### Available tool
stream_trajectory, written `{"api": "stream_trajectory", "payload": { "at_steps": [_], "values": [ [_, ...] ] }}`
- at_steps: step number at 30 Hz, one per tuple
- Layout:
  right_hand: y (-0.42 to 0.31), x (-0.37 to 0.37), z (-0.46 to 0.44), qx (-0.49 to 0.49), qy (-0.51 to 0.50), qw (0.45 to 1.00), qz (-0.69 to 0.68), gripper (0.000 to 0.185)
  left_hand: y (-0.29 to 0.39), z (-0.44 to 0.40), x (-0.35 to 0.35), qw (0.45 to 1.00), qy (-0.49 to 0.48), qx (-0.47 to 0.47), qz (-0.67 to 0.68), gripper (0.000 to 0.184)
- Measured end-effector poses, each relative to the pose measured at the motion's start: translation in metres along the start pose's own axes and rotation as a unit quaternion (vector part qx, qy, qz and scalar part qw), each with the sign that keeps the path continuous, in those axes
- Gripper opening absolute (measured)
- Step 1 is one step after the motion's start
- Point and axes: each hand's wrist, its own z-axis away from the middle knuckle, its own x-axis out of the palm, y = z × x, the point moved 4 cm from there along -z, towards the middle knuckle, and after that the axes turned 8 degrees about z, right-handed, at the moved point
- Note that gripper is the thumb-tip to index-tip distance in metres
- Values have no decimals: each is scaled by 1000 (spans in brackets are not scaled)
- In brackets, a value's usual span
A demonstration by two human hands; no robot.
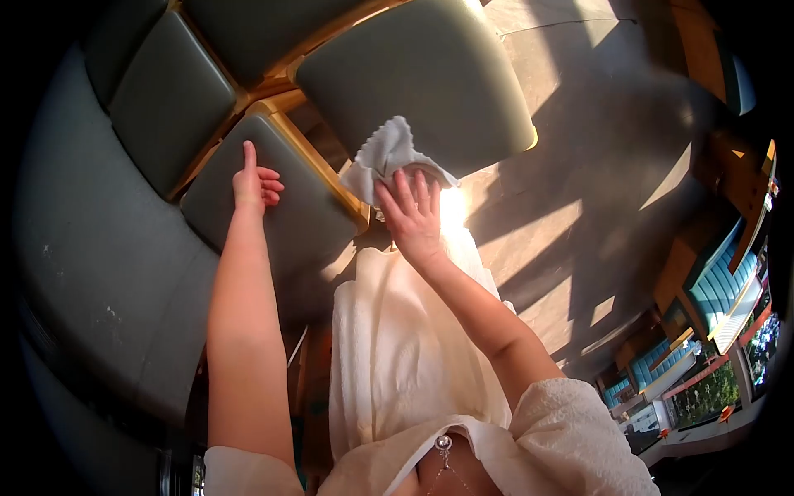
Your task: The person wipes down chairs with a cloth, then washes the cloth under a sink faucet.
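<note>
My right hand (412, 217) lies with fingers spread on a light grey cloth (389, 157) with a scalloped edge. The cloth is at the near edge of a large grey padded seat (413, 74), bunched up at its top. Over a smaller grey seat cushion (281, 178) with a wooden edge is my left hand (255, 186); its index finger points forward, the other fingers are loosely curled, and nothing shows in it.
More grey cushions (174, 103) in wooden frames stand at the upper left, beside a long dark grey surface (107, 273). Sunlit floor (538, 240) stretches to the right. Blue-green seats (719, 285) and windows are at the far right.
</note>
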Motion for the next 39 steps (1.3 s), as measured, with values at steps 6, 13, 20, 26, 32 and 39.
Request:
{"api": "stream_trajectory", "payload": {
  "at_steps": [6, 13, 20, 26, 32, 39],
  "values": [
    [64, -2, -134, -47, 90, 995, -14, 42, -1, 0, -2, 1000, -6, 6, 4, 77],
    [94, 1, -121, 131, 119, 981, 79, 41, -2, -5, -2, 999, -29, -8, 21, 80],
    [-31, 24, -157, -227, -21, 974, -13, 39, -1, -2, -3, 998, -45, -20, 27, 81],
    [95, -8, -243, -3, 111, 988, 111, 36, 0, -1, -2, 998, -53, -22, 34, 81],
    [159, -16, -90, 418, -14, 908, 8, 42, 3, 3, -3, 997, -57, -36, 44, 81],
    [-17, 23, -33, 100, -10, 992, 74, 47, 2, 3, -3, 996, -66, -32, 55, 81]
  ]
}}
